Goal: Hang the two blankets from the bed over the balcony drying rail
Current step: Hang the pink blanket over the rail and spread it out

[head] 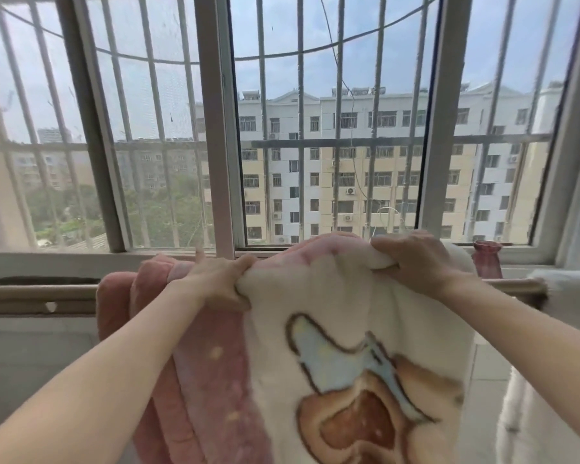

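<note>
A thick cream blanket [322, 306] with a blue and brown printed figure and a pink border drapes over the tan drying rail [37, 291] below the window. My left hand [216, 283] grips a bunched fold of it at the top left. My right hand [416, 259] grips another fold at the top right, just above the rail. A plain pink blanket [114, 306] hangs over the rail directly to the left, partly under the cream one. The rail is hidden where the blankets cover it.
The window frame [215, 128] with metal security bars stands right behind the rail. A pink vase [488, 259] sits on the sill at the right. A white fluffy item [570, 279] lies at the rail's right end. Apartment blocks show outside.
</note>
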Demonstrator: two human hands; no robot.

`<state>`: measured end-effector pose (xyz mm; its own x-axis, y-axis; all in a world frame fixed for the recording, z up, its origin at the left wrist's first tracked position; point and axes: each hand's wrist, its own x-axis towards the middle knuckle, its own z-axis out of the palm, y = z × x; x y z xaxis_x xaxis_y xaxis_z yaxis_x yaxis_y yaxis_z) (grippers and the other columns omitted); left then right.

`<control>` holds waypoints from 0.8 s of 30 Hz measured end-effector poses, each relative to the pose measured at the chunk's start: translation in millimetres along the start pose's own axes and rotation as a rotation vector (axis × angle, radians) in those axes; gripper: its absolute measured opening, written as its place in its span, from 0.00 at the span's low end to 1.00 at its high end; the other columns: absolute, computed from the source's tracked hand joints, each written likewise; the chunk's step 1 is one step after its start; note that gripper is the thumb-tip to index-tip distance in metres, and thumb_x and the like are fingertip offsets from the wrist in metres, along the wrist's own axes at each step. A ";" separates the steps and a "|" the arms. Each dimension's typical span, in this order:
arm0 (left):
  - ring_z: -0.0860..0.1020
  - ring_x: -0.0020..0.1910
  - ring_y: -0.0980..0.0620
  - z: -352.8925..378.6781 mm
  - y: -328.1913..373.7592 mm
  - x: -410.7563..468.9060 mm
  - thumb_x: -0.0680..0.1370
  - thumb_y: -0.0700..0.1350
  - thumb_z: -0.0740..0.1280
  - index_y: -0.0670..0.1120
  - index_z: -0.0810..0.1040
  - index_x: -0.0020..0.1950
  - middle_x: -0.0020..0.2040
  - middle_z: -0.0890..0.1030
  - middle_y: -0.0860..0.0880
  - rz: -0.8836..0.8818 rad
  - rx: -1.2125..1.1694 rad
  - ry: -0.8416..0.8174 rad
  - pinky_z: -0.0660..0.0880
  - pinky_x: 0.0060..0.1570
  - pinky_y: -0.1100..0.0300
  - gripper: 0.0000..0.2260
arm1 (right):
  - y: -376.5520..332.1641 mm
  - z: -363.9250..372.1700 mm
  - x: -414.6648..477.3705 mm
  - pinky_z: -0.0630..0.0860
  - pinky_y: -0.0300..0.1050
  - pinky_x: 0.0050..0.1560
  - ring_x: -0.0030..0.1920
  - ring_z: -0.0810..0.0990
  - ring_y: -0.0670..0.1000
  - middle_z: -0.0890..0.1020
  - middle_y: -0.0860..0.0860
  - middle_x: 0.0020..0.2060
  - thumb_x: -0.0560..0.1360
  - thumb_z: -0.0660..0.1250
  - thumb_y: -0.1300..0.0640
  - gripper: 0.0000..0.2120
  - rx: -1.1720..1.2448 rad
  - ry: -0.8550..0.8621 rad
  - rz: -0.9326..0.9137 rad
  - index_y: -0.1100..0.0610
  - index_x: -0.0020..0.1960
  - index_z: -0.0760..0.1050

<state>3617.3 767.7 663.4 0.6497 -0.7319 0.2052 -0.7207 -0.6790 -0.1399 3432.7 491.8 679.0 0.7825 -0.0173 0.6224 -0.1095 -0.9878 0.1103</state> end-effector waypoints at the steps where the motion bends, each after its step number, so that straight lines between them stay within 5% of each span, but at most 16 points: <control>1: 0.78 0.52 0.45 -0.6 0.9 -1.9 0.65 0.60 0.66 0.53 0.59 0.62 0.46 0.80 0.51 -0.012 -0.031 0.000 0.49 0.66 0.32 0.30 | 3.9 -3.5 6.4 0.60 0.45 0.42 0.45 0.79 0.58 0.82 0.52 0.42 0.70 0.70 0.52 0.08 -0.030 0.033 -0.008 0.55 0.44 0.74; 4: 0.77 0.44 0.47 -2.9 3.1 -6.6 0.64 0.63 0.60 0.52 0.56 0.54 0.38 0.77 0.54 -0.035 -0.144 -0.006 0.47 0.68 0.34 0.26 | 17.7 -12.9 33.4 0.64 0.50 0.50 0.48 0.78 0.58 0.82 0.52 0.44 0.71 0.69 0.56 0.05 -0.181 0.125 -0.014 0.54 0.46 0.76; 7: 0.77 0.51 0.45 -5.2 6.1 -9.4 0.67 0.63 0.58 0.54 0.60 0.58 0.42 0.79 0.52 -0.040 -0.178 0.004 0.46 0.69 0.35 0.24 | 23.1 -9.6 53.1 0.60 0.51 0.56 0.55 0.74 0.58 0.80 0.52 0.50 0.71 0.67 0.57 0.07 -0.247 0.160 0.079 0.52 0.49 0.79; 11: 0.76 0.55 0.44 -4.4 14.0 -9.2 0.73 0.59 0.59 0.55 0.63 0.66 0.52 0.81 0.47 -0.014 -0.093 0.027 0.45 0.69 0.35 0.23 | 19.1 16.6 47.9 0.67 0.51 0.56 0.57 0.74 0.55 0.76 0.52 0.56 0.75 0.62 0.53 0.08 -0.269 -0.360 0.369 0.50 0.52 0.77; 13: 0.76 0.57 0.44 -4.3 16.6 -9.6 0.74 0.58 0.59 0.55 0.62 0.68 0.54 0.80 0.46 -0.013 -0.086 0.024 0.46 0.70 0.37 0.23 | 12.1 19.2 41.9 0.71 0.50 0.55 0.58 0.75 0.56 0.77 0.53 0.58 0.78 0.60 0.52 0.10 -0.094 -0.420 0.402 0.52 0.55 0.76; 18: 0.76 0.58 0.44 -3.5 23.6 -7.6 0.75 0.57 0.59 0.54 0.64 0.65 0.55 0.80 0.47 0.011 -0.134 0.009 0.47 0.70 0.38 0.20 | -50.1 6.5 37.7 0.74 0.50 0.57 0.56 0.77 0.52 0.80 0.49 0.55 0.72 0.61 0.35 0.23 0.380 -0.370 0.077 0.52 0.56 0.75; 21: 0.76 0.54 0.45 -4.6 30.5 -7.2 0.73 0.57 0.61 0.52 0.65 0.58 0.45 0.79 0.50 0.019 -0.173 0.010 0.47 0.70 0.37 0.17 | -95.1 12.2 35.0 0.72 0.49 0.61 0.60 0.75 0.50 0.77 0.48 0.61 0.63 0.69 0.32 0.36 0.308 -0.503 -0.089 0.48 0.66 0.69; 24: 0.77 0.49 0.46 -3.6 35.7 -6.8 0.69 0.59 0.63 0.51 0.62 0.51 0.43 0.79 0.52 0.014 -0.255 0.026 0.45 0.71 0.40 0.18 | -114.5 22.8 36.0 0.74 0.49 0.54 0.56 0.77 0.53 0.79 0.50 0.55 0.63 0.71 0.36 0.32 0.201 -0.454 -0.118 0.50 0.61 0.69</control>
<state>3586.3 748.7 660.5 0.6353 -0.7371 0.2303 -0.7693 -0.6302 0.1051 3487.4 600.8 671.1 0.9748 0.0750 0.2099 0.0809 -0.9965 -0.0195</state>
